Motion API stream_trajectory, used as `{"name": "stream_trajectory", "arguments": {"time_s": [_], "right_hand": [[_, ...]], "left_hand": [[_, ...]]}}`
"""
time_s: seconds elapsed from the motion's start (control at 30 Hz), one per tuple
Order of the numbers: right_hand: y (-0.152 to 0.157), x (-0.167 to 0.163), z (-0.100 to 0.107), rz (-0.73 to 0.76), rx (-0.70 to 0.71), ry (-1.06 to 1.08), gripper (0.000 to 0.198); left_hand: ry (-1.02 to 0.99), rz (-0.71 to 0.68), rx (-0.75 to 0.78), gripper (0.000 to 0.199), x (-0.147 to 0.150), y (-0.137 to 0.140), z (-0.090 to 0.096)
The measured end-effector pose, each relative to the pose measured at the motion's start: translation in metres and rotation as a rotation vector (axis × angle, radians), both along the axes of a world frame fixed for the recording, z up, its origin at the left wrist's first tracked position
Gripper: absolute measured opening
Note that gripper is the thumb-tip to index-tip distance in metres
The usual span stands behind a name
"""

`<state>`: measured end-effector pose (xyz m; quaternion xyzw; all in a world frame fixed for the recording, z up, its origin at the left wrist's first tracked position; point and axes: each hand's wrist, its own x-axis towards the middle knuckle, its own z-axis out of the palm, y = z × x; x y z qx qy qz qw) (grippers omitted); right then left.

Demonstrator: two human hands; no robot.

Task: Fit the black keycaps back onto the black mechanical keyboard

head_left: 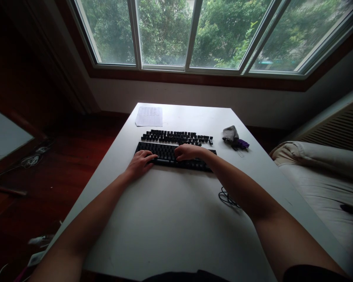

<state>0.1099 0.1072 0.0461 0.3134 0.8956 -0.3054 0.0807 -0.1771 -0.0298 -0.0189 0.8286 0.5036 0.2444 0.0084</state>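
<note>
A black keyboard [164, 151] lies across the white table. My left hand [139, 163] holds its left end, with the fingers over the corner and the thumb along the front edge. Over the middle of the keyboard, my right hand [188, 152] is closed, its fingertips pressed down at the keys. Whatever those fingers may pinch is too small and hidden to make out. Just behind the keyboard, loose black keycaps [167, 136] stand in uneven rows. My right hand and wrist cover part of the keyboard's right half.
A printed sheet of paper [149, 116] lies at the table's back left. To the right are a grey cloth [230, 134] and a small purple item [242, 144]. A coiled black cable [228, 197] lies beneath my right forearm. A window [164, 35] is beyond the table [164, 219].
</note>
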Motion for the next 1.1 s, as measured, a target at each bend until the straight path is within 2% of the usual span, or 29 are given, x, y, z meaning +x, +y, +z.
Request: {"name": "stream_trajectory", "arguments": {"time_s": [0.33, 0.6, 0.7, 0.8, 0.87, 1.03, 1.1], "right_hand": [[-0.02, -0.002, 0.003, 0.02, 0.177, -0.022, 0.016], [-0.016, 0.008, 0.005, 0.053, 0.103, 0.021, 0.017], [-0.011, 0.008, 0.007, -0.013, 0.093, 0.111, 0.026], [-0.012, 0.0, 0.007, -0.139, 0.126, 0.349, 0.028], [-0.018, -0.01, 0.004, -0.193, 0.039, 0.54, 0.036], [-0.037, -0.033, -0.015, -0.262, -0.492, 0.895, 0.046], [-0.042, -0.038, -0.025, -0.261, -0.632, 0.954, 0.046]], "left_hand": [[0.01, 0.0, -0.001, 0.045, 0.0, 0.0, -0.003], [0.012, 0.006, 0.006, 0.046, 0.0, 0.001, -0.003], [0.012, 0.0, 0.006, 0.045, 0.0, 0.001, -0.002], [0.012, 0.006, 0.006, 0.045, 0.002, 0.0, 0.0], [0.011, 0.01, 0.007, 0.045, 0.003, 0.0, 0.0], [0.011, 0.003, 0.006, 0.046, 0.003, 0.0, 0.0], [0.01, 0.003, 0.006, 0.046, 0.002, 0.0, 0.0]]}}
